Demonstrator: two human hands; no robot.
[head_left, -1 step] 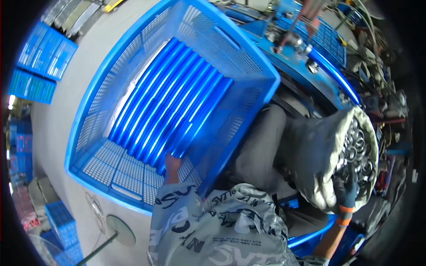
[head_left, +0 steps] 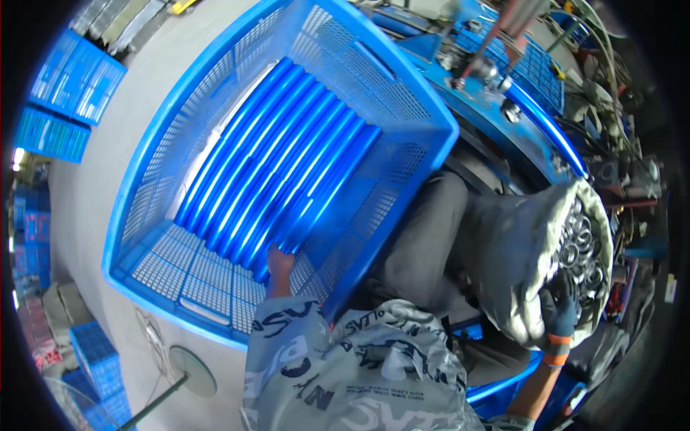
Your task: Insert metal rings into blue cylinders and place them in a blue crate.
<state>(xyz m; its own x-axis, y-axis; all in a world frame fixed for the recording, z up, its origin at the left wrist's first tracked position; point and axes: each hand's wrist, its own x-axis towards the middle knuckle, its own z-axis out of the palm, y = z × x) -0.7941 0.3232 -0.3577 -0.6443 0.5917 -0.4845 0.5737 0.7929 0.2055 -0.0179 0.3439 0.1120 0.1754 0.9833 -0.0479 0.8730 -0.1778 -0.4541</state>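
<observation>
A row of shiny blue tubes (head_left: 266,165) lies side by side in a large blue plastic crate (head_left: 117,237). My bare left hand (head_left: 280,267) reaches into the crate, its fingers closed at the near end of the rightmost tube. To the right, a pale cloth sack (head_left: 496,251) gapes, full of small metal rings (head_left: 575,241). My right hand (head_left: 559,309), in a dark glove with an orange cuff, is inside the sack's mouth against the rings. Its fingertips are dark and partly hidden among them, so their grip is unclear.
Behind the sack stands a blue machine bench (head_left: 528,136) with another blue tube (head_left: 550,129) across it. Blue crates (head_left: 75,75) are stacked at the far left. A round-based stand (head_left: 192,370) is on the floor at lower left.
The view has shifted very slightly. Both hands stay in place, the left at the tube's end and the right among the rings.
</observation>
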